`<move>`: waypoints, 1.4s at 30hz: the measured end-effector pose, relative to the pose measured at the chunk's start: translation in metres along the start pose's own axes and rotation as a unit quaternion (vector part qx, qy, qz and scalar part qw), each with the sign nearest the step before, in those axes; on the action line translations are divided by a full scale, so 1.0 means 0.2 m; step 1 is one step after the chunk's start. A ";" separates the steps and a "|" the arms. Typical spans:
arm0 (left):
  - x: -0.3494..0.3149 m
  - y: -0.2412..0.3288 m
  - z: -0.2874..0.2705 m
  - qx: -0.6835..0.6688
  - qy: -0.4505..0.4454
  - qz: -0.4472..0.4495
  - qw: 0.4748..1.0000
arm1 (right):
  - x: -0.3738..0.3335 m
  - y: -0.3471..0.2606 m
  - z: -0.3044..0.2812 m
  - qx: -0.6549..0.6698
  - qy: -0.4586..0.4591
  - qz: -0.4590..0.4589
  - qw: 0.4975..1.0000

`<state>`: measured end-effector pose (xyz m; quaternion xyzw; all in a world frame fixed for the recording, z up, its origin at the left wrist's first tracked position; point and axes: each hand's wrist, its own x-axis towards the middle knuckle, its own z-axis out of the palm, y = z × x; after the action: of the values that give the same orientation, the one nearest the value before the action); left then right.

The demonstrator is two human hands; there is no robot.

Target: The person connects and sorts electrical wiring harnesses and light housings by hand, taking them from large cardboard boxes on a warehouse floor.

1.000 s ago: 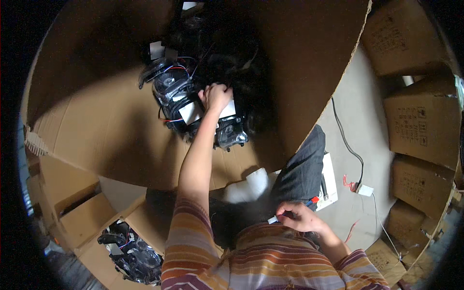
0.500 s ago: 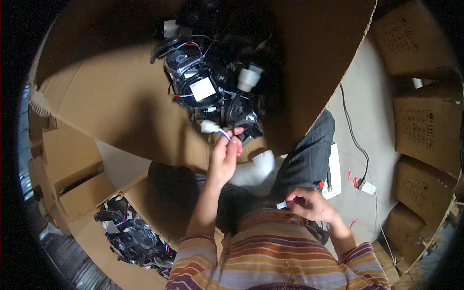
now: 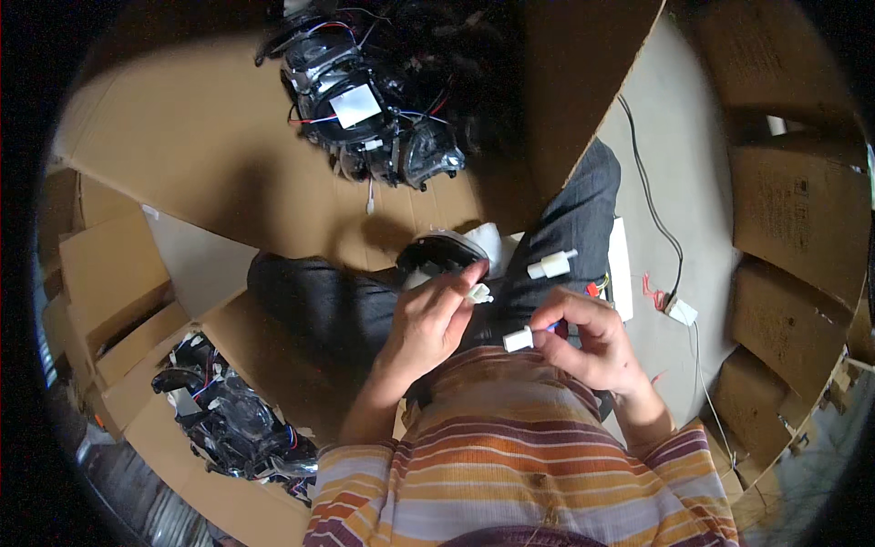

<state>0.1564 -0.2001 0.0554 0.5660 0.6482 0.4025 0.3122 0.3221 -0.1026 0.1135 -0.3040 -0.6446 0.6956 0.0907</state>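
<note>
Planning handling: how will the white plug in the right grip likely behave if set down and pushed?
The white plug is probably light, being small beside the right grip. Likely stiff, judging by its plastic-looking block shape. Apt to slide rather than roll, given its flat sides.

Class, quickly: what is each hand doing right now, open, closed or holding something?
Left hand: closed, a small white connector at its fingertips.
Right hand: closed, pinching a white plug.

Striped shirt [image 3: 519,428], dark trousers [image 3: 588,196], perhaps denim
</note>
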 end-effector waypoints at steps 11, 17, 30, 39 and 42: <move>0.01 -0.05 -0.11 -0.320 -0.357 0.060 0.875 | -0.01 -0.03 -0.13 -0.044 -0.002 -0.054 0.998; 0.00 -0.05 -0.06 -0.406 -0.428 0.120 0.799 | -0.01 0.02 -0.05 -0.027 -0.105 -0.060 0.992; 0.04 -0.04 -0.06 -0.433 -0.457 0.101 0.770 | -0.05 0.03 -0.04 -0.103 -0.091 -0.063 0.988; 0.03 -0.06 -0.04 -0.423 -0.452 0.019 0.785 | -0.03 0.06 -0.07 -0.142 -0.038 -0.093 0.985; 0.02 -0.09 -0.08 -0.444 -0.374 -0.007 0.814 | -0.06 0.03 -0.13 -0.116 -0.001 -0.039 0.992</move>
<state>0.1331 -0.2002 0.0468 0.4684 0.2360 0.4019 0.7506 0.3472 -0.0874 0.1110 -0.2867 -0.7323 0.6124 0.0811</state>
